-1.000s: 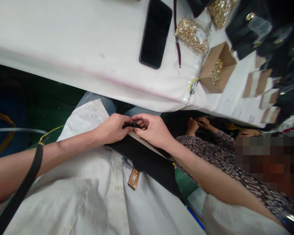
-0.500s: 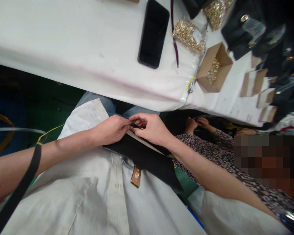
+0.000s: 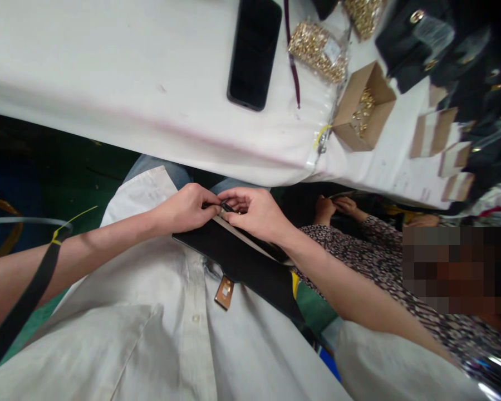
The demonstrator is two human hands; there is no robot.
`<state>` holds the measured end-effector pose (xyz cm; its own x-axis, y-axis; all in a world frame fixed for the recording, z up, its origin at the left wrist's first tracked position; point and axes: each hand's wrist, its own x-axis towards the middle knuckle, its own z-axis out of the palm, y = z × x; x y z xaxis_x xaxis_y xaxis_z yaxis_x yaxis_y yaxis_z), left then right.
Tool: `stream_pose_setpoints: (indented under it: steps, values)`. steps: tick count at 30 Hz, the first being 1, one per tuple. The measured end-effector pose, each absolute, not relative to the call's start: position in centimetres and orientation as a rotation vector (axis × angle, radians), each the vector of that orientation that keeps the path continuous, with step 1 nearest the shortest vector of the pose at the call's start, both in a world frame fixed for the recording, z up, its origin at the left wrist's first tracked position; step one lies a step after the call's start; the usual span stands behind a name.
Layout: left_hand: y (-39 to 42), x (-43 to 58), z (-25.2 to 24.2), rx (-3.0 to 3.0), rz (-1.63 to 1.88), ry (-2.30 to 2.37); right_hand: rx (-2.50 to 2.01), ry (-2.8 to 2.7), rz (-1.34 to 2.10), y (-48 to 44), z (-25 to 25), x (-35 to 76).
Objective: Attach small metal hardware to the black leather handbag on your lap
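A black leather-like bag (image 3: pixel 250 262) lies across my lap, its pale-edged opening running under both hands. A flat gold-coloured metal clasp (image 3: pixel 224 292) hangs from its near side. My left hand (image 3: pixel 192 207) is closed, thumb and fingers pinching the bag's upper left corner. Just beside it, fingertips nearly touching, my right hand (image 3: pixel 256 213) is closed around a small dark piece (image 3: pixel 226 207) with a metallic glint at that same corner. Whether this piece is joined to the bag, I cannot make out.
On the white-covered table (image 3: pixel 150 83) lie a phone (image 3: pixel 254 53), a dark red strip (image 3: pixel 293 67), a bag of gold fittings (image 3: pixel 319 51) and an open cardboard box (image 3: pixel 361 111) with more fittings. Black bags (image 3: pixel 421 44) are piled beyond. At right, a co-worker's hands (image 3: pixel 334 207) are close by.
Both hands stay pinched at the bag's corner, with only slight finger movement. The whole view has shifted a little, so most things appear slightly higher and further left.
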<state>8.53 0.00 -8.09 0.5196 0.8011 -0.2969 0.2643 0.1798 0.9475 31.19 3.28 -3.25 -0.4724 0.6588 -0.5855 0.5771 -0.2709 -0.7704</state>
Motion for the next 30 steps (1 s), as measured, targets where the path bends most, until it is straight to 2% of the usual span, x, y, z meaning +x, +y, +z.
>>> stream_pose_setpoints:
  steps: [17, 30]
  values:
    - [1.3, 8.3, -11.8, 1.122, 0.442, 0.959, -1.690, -1.509, 2.080, 4.7, -5.4, 31.4]
    - [0.9, 8.1, -11.3, 1.042, 0.437, 1.008, -1.718, -1.608, 2.021, 4.7, -4.6, 30.8]
